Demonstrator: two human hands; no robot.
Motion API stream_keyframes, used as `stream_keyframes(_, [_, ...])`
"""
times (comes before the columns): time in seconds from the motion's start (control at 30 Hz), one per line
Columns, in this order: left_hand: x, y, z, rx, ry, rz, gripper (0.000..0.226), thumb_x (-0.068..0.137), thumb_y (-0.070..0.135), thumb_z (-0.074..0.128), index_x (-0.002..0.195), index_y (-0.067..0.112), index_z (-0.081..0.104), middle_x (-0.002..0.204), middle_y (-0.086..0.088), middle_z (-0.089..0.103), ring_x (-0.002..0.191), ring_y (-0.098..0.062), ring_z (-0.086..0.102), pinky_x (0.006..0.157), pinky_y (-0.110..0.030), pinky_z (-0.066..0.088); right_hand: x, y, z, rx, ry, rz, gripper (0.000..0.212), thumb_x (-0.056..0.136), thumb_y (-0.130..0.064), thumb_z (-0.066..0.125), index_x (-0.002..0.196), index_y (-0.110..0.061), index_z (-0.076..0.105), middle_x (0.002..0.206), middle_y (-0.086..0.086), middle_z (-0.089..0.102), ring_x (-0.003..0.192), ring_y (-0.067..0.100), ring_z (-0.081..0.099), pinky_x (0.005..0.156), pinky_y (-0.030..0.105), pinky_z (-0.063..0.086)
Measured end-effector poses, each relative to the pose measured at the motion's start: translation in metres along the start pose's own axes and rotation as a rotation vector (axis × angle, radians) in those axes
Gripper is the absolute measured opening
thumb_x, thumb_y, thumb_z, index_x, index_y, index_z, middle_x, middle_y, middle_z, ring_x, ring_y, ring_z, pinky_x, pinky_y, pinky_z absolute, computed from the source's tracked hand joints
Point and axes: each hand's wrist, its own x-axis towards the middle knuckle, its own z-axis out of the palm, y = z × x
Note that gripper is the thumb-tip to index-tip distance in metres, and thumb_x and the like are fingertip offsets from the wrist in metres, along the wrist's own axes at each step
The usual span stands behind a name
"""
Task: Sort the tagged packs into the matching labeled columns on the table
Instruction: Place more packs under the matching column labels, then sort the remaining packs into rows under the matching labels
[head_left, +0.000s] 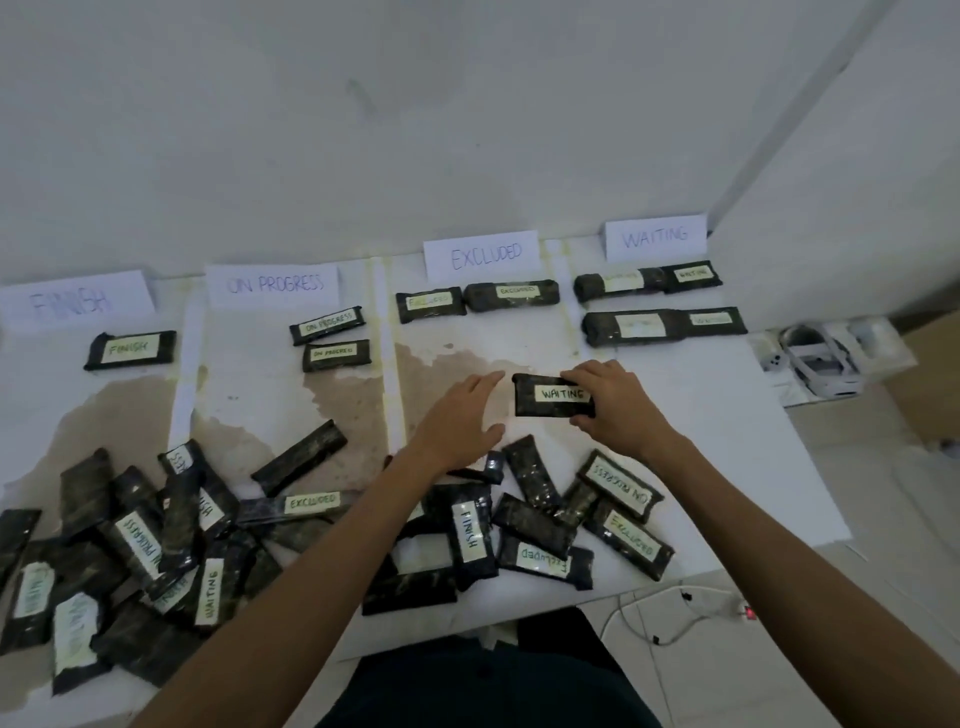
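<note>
WAITING pack between right fingers

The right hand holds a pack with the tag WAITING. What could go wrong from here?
1. The right hand grips the WAITING pack near the border, mostly on the EXCLUDED sign side; released here, it may land in the wrong column.
2. Both forearms cross the unsorted pile, which reaches close to the front edge of the table; a careless sweep could push packs off.
</note>
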Motion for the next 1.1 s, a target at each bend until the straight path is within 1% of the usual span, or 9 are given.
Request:
stream_keyframes(0.13, [0.029,0.023,0.029,-0.026,-0.035,-0.038,0.067,0.088,0.023,0.056,0.146,0.019,0.023,0.143,-0.007,0.038,0.129,-0.026,0.037,0.103,-0.038,0.036,0.004,0.064,-0.005,-0.005,0.0,0.059,0.06,0.073,-0.015,0.074,0.129,-0.011,0.053,0.125,0.011,0.056,0.111,0.035,0.048,0.091,0.046,0.041])
stream_keyframes(0.3, [0.071,0.047,0.073,-0.019,-0.088,-0.094,0.065,0.089,0.022,0.054,0.146,0.018,0.023,0.146,-0.008,0.034,0.132,-0.027,0.033,0.104,-0.042,0.036,0.02,0.132,0.004,-0.031,-0.027,0.107,0.056,0.076,-0.015,0.071,0.129,-0.012,0.052,0.127,0.011,0.055,0.113,0.034,0.047,0.09,0.044,0.04])
stream_keyframes(0.53, [0.123,0.072,0.129,0.002,-0.151,-0.158,0.066,0.092,0.021,0.051,0.148,0.011,0.018,0.15,-0.012,0.027,0.134,-0.03,0.028,0.105,-0.04,0.032,0.045,0.188,0.03,-0.052,-0.082,0.112,0.047,0.081,-0.016,0.067,0.126,-0.012,0.053,0.128,0.011,0.054,0.116,0.034,0.045,0.091,0.043,0.038])
stream_keyframes(0.7, [0.132,0.078,0.144,0.02,-0.166,-0.193,0.064,0.092,0.02,0.05,0.147,0.008,0.019,0.148,-0.013,0.028,0.133,-0.031,0.03,0.105,-0.04,0.034,0.049,0.2,0.044,-0.049,-0.145,0.089,0.052,0.079,-0.012,0.068,0.128,-0.011,0.052,0.128,0.014,0.051,0.114,0.036,0.044,0.092,0.044,0.038])
stream_keyframes(0.8, [0.127,0.076,0.144,0.037,-0.16,-0.203,0.062,0.092,0.019,0.05,0.146,0.008,0.023,0.147,-0.013,0.03,0.132,-0.031,0.03,0.104,-0.04,0.034,0.047,0.202,0.047,-0.054,-0.123,0.073,0.057,0.077,-0.013,0.069,0.13,-0.011,0.049,0.129,0.015,0.049,0.113,0.036,0.044,0.092,0.043,0.038])
stream_keyframes(0.87, [0.12,0.075,0.143,0.027,-0.146,-0.205,0.06,0.091,0.018,0.051,0.145,0.008,0.027,0.145,-0.012,0.033,0.13,-0.031,0.032,0.103,-0.04,0.035,0.042,0.199,0.045,-0.069,-0.118,0.068,0.062,0.077,-0.014,0.069,0.134,-0.013,0.045,0.133,0.015,0.044,0.117,0.035,0.042,0.095,0.043,0.036])
stream_keyframes(0.97, [0.104,0.073,0.143,0.026,-0.12,-0.217,0.055,0.091,0.018,0.052,0.142,0.01,0.034,0.138,-0.012,0.04,0.126,-0.03,0.038,0.1,-0.04,0.038,0.024,0.182,0.042,-0.01,-0.082,0.056,0.059,0.079,-0.014,0.068,0.134,-0.014,0.045,0.133,0.013,0.045,0.118,0.033,0.041,0.097,0.042,0.035])
stream_keyframes(1.03, [0.091,0.071,0.144,0.012,-0.104,-0.234,0.052,0.09,0.019,0.052,0.14,0.01,0.038,0.133,-0.013,0.044,0.123,-0.03,0.041,0.101,-0.04,0.039,0.006,0.164,0.039,0.127,-0.16,0.056,0.054,0.081,-0.015,0.067,0.132,-0.014,0.048,0.128,0.011,0.051,0.116,0.028,0.046,0.099,0.04,0.04])
stream_keyframes(1.1, [0.077,0.07,0.146,0.003,-0.094,-0.259,0.051,0.09,0.019,0.053,0.138,0.011,0.039,0.129,-0.012,0.047,0.12,-0.03,0.043,0.1,-0.04,0.04,-0.013,0.143,0.043,0.275,-0.332,0.066,0.053,0.081,-0.018,0.069,0.13,-0.015,0.048,0.121,0.008,0.057,0.111,0.024,0.053,0.098,0.038,0.045])
